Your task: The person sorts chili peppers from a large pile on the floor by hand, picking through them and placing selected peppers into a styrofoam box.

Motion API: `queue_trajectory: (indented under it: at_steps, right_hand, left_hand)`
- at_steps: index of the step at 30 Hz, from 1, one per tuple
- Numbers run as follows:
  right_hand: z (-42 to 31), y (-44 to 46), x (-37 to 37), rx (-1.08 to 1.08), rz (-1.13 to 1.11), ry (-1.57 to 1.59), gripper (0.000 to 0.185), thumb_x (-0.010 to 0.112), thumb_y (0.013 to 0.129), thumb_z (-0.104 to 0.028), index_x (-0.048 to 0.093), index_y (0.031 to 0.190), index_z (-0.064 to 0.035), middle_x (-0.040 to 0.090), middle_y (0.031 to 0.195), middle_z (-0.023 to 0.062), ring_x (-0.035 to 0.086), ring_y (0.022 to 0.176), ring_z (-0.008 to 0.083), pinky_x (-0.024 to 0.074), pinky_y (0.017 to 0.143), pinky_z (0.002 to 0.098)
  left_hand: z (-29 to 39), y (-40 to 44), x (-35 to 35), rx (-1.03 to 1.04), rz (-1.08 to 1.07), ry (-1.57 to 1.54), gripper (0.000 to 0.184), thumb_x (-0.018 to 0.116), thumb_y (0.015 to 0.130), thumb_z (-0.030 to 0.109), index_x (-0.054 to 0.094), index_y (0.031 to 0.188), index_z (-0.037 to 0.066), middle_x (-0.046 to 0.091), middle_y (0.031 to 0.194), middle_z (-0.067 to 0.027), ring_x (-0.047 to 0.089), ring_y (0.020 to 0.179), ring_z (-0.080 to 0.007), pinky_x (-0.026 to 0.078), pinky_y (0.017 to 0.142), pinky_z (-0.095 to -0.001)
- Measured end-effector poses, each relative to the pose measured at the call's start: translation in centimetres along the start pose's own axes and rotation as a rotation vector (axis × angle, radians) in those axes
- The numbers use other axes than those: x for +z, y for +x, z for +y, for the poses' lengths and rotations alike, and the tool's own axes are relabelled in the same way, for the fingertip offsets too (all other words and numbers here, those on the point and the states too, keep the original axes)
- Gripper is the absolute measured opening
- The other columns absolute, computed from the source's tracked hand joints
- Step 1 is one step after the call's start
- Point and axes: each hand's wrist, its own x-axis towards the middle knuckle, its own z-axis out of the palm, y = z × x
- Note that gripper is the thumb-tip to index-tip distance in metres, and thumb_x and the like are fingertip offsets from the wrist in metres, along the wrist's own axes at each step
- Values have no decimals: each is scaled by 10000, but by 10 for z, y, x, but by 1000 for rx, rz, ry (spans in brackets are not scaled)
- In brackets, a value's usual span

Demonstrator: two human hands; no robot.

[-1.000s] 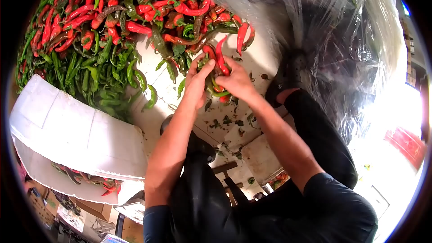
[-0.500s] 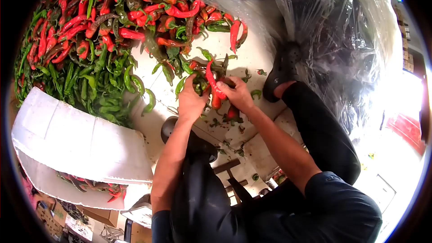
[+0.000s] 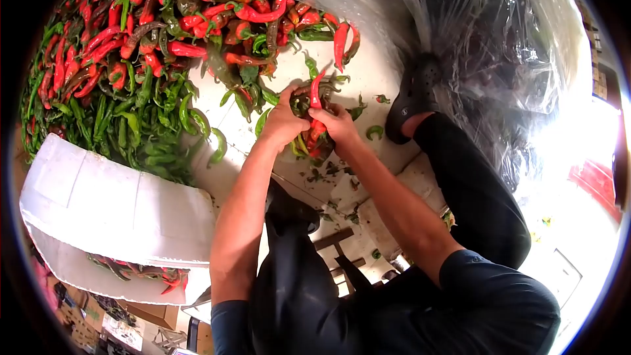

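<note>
Both my hands are closed around a bunch of chili peppers above the pale floor. My left hand (image 3: 284, 123) grips the bunch's left side, thumb reaching inward. On the other side, my right hand (image 3: 336, 126) has its fingers around the bunch, with the thumb near a bright red chili pepper (image 3: 316, 95) that points up and away from me. Dark green and brownish peppers (image 3: 302, 95) show between the hands, and some red and yellow-green ones hang beneath. Much of the bunch is hidden by my fingers.
A large heap of red and green chili peppers (image 3: 141, 59) spreads at the upper left. A white foam box (image 3: 118, 204) with peppers inside stands at the lower left. Clear plastic sheeting (image 3: 486, 59) covers the upper right. Leaf scraps and stray peppers lie on the floor (image 3: 220, 102).
My hands have drawn closer together and gathered peppers from the floor into one bunch between them. The bright red pepper stands straighter now, on top of the bunch.
</note>
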Motion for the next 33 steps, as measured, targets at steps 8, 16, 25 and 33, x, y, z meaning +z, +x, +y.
queue_trajectory:
  at_steps: [8,16,25,33]
  right_hand:
    - [-8,-49,11,-366,-154,-145,474,760,841,-90,537,1253,-20,648,1062,39,605,964,120,501,870,292]
    - [-121,-163,123,-753,-558,-631,553,753,765,-265,585,1234,-24,663,1093,166,684,986,285,566,856,378]
    - [0,-330,360,-1220,-983,-906,849,662,742,-285,401,1418,158,541,1230,209,566,1024,276,480,753,340]
    - [-49,-131,180,-1343,-478,-1350,238,689,818,-262,627,896,-46,623,870,149,622,778,301,541,655,406]
  left_hand:
    - [-20,-44,30,136,113,-662,682,691,741,-112,429,1354,32,583,1216,-94,579,1118,-195,491,942,-313]
    - [21,-202,-52,502,677,-531,717,683,848,-13,352,1477,78,522,1312,-90,530,1200,-215,461,1017,-363]
    - [-183,-413,-236,-33,1593,-11,397,584,978,203,527,1345,63,631,1200,-157,612,1072,-269,506,927,-401]
    - [-101,-420,-160,306,1514,406,259,602,999,272,703,1175,111,712,1079,-200,673,978,-275,549,884,-434]
